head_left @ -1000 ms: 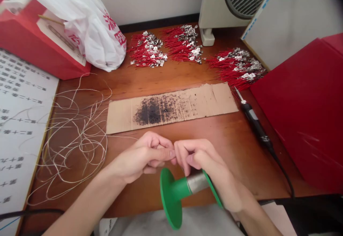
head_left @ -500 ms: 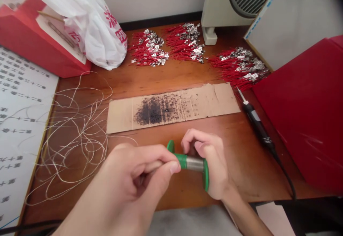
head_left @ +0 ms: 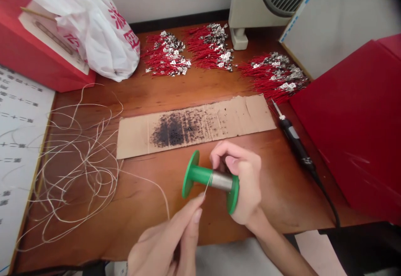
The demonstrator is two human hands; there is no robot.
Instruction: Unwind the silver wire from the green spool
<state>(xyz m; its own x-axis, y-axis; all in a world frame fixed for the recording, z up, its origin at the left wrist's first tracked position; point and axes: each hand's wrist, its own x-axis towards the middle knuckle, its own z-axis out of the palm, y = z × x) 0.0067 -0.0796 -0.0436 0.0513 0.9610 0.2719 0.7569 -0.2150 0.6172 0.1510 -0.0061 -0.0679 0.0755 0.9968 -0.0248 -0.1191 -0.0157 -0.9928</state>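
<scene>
Now pinching thin wire (head_left: 208,183) w/ left hand (head_left: 171,242), drawn off green spool (head_left: 209,181) gripped in right hand (head_left: 242,180); hands apart vs. 1 s ago.

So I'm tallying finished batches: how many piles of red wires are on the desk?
3: a left pile, a middle pile before the fan, a right pile by the red folder, which may hide more.

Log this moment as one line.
right hand: holds green spool | left hand: pinches wire off spool | soldering iron: on table
</scene>
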